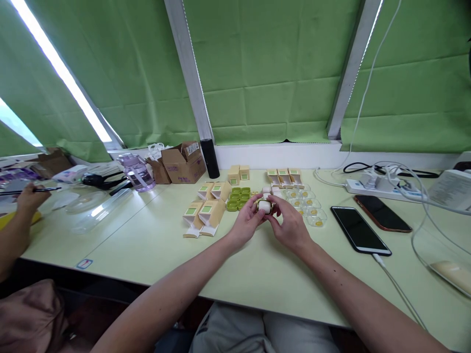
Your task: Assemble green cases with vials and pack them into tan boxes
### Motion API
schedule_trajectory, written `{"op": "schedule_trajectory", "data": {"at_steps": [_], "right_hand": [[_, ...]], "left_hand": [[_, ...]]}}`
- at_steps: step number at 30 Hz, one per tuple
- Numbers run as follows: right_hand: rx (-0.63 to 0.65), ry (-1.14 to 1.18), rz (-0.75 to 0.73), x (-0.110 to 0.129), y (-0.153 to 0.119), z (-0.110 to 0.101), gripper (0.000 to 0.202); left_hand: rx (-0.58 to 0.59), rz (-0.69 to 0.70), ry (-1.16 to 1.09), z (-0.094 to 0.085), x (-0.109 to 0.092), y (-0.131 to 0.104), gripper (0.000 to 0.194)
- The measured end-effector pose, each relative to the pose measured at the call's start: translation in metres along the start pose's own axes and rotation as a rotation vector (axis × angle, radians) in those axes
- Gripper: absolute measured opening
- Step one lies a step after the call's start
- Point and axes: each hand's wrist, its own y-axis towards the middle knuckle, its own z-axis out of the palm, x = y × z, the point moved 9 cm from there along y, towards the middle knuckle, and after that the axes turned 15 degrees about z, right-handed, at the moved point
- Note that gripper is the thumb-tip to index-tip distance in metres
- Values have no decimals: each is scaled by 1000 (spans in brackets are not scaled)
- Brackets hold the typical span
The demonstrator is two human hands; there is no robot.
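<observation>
Between the fingertips of both my hands is a small white rounded piece [264,207] with a dark, greenish-yellow rim; its exact kind does not show. My left hand [247,219] grips it from the left, and my right hand [290,223] closes on its right side. Just behind my hands are more small white pieces [266,190], partly hidden. Green square cups [233,200] stand in rows beyond my left hand. To the right of my right hand lie several clear plastic cups [315,217] with yellow spots inside.
Small cardboard boxes [211,212] with green labels lie open at left; others [283,177] stand behind. Two phones [358,230] [382,213], a power strip [386,189] and cables occupy the right. A purple bottle [137,172], carton [183,164] and black cylinder [209,158] stand left; another person's hand [31,198] holds a pen.
</observation>
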Motion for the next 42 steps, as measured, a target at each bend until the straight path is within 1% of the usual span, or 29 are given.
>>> {"op": "schedule_trajectory", "data": {"at_steps": [3,6,9,11,14,16,18,21,23,25,29,34,39,42], "right_hand": [[16,-1,23,-3,1,1,37],[15,41,79,-5,2,-2,34],[20,150,194,-12,4,-4,35],[39,262,309,-21,5,-3,39],[76,452,480,-35,6,2,44],[102,574,568,-41,5,6,49],[126,675,644,-45,4,9,53],[149,775,734,-47,4,13,57],[162,826,782,-48,4,15,60],[178,868,825,-48,3,17,62],[227,896,879,-47,2,22,61],[260,891,898,-51,0,27,64],[295,863,886,-48,0,28,64],[303,860,894,-47,1,27,66]], "left_hand": [[6,-4,26,2,-4,0,72],[41,-5,63,6,-10,0,75],[74,12,151,6,-16,0,73],[48,57,250,-1,-21,2,67],[-24,157,399,-14,-31,4,55],[-28,240,513,-18,-39,6,48],[31,373,691,-13,-51,5,41],[176,626,1009,5,-69,-2,42],[255,721,1153,15,-71,-6,47],[308,753,1232,20,-70,-9,51],[356,784,1289,24,-67,-10,52],[336,811,1266,22,-67,-9,50],[297,783,1200,16,-64,-6,47],[279,727,1137,11,-60,-4,49]]}}
